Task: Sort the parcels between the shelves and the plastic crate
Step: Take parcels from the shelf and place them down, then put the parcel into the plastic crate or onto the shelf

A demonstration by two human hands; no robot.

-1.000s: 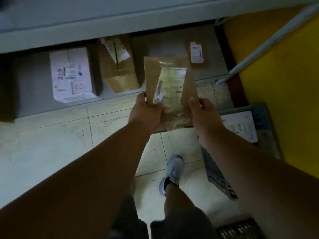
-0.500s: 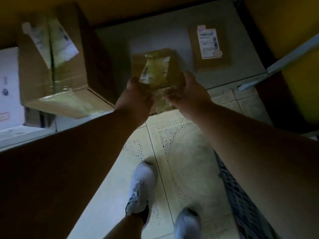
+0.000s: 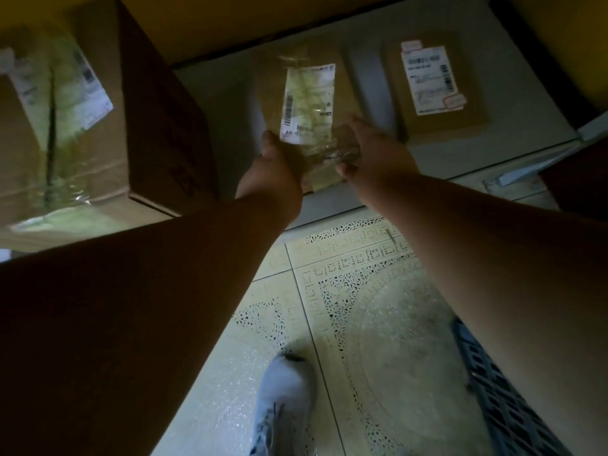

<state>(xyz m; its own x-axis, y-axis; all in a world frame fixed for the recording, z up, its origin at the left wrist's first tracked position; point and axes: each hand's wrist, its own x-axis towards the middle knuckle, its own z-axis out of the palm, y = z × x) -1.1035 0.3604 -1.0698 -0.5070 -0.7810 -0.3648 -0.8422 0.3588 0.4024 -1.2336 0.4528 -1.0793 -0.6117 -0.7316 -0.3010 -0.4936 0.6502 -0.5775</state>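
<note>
A flat brown parcel [image 3: 307, 100] with a pale label under clear tape lies lengthwise over the grey bottom shelf [image 3: 223, 103], between two other parcels. My left hand [image 3: 276, 162] grips its near left corner. My right hand [image 3: 371, 149] holds its near right corner, fingers curled at the edge. Whether the parcel's far end rests on the shelf cannot be told. The dark plastic crate [image 3: 503, 396] shows only as a latticed wall at the lower right, beside my right forearm.
A large cardboard box [image 3: 98, 126] with a taped label stands on the shelf to the left. A flat brown parcel [image 3: 434, 90] with a white label lies on the shelf to the right. Below are patterned floor tiles [image 3: 362, 307] and my grey shoe [image 3: 283, 399].
Both hands have carried the flat parcel forward and down, from above the floor into the gap on the bottom shelf. My head has moved closer to the shelf.
</note>
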